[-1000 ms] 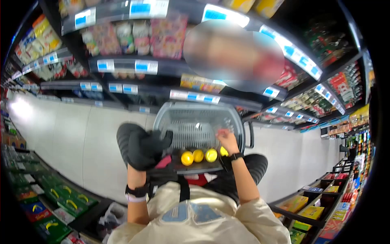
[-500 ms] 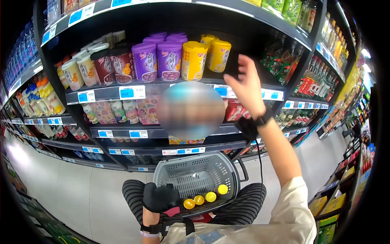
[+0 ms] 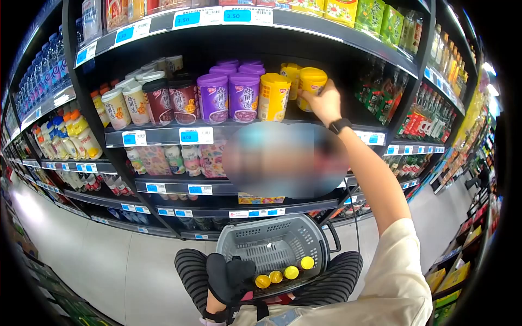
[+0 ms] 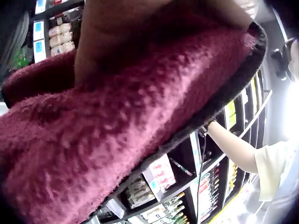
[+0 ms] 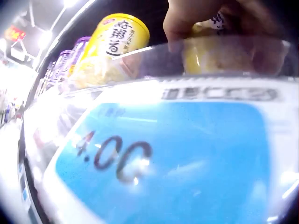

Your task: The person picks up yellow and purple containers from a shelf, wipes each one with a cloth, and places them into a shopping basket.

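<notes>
Right hand (image 3: 326, 103) moved to dark shelf (image 3: 360, 116), grip around yellow can (image 3: 312, 81), left grip (image 3: 228, 278) unclear, pale shop floor (image 3: 92, 244)

Smooth, glossy yellow cylindrical can (image 3: 311, 81); matt grey perforated plastic basket (image 3: 305, 233); fuzzy burgundy cloth (image 4: 117, 126); shiny clear plastic label cover (image 5: 187, 168).

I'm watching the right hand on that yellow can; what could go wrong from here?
The right hand grips a yellow can close to another yellow can, so pulling it out might knock that one. The black cable hangs near the handle of the basket and could snag. Four yellow-topped containers sit along the basket's near side, so a can lowered there might bump them.
</notes>
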Tool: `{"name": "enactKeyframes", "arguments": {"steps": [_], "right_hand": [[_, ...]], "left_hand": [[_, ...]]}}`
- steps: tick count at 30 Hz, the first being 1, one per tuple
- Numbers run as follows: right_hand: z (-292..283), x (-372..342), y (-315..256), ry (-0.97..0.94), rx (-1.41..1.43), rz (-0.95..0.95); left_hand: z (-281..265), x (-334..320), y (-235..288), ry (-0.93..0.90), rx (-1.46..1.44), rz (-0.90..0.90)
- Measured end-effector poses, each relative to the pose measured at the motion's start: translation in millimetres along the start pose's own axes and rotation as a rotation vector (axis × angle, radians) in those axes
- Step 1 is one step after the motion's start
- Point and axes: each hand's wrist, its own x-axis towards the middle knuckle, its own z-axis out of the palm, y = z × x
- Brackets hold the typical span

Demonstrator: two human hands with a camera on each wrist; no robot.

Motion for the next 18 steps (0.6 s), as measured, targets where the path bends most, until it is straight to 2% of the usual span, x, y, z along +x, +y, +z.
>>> {"name": "enactKeyframes", "arguments": {"steps": [2,5,7,9,13,15,17,18], "right_hand": [[-23,-18,-13,0.047,0.096,-0.123],[-62,-63,-35,0.012,0.254,-0.186],[-80,-100,-36,-0.117,0.425,-0.202],[-99,-143,-35,-0.269,0.454,-0.15],[-123,-236,-27,-0.509,0.661,0.135],[-126,-270,-18,-0.458,0.521,-0.022],[-132,-293,-22,-0.427,0.46,-0.037],[-134,-307,-21,-0.465,0.505,0.015]], "left_hand": [[4,-8,15,0.067,-0.428,-0.306],[15,-13,34,0.155,-0.757,-0.494],[23,-12,43,0.176,-0.817,-0.529],[27,-6,51,0.189,-0.831,-0.537],[35,10,69,0.176,-0.797,-0.51],[39,20,78,0.164,-0.787,-0.494],[44,28,86,0.156,-0.762,-0.469],[47,32,89,0.147,-0.754,-0.457]]}}
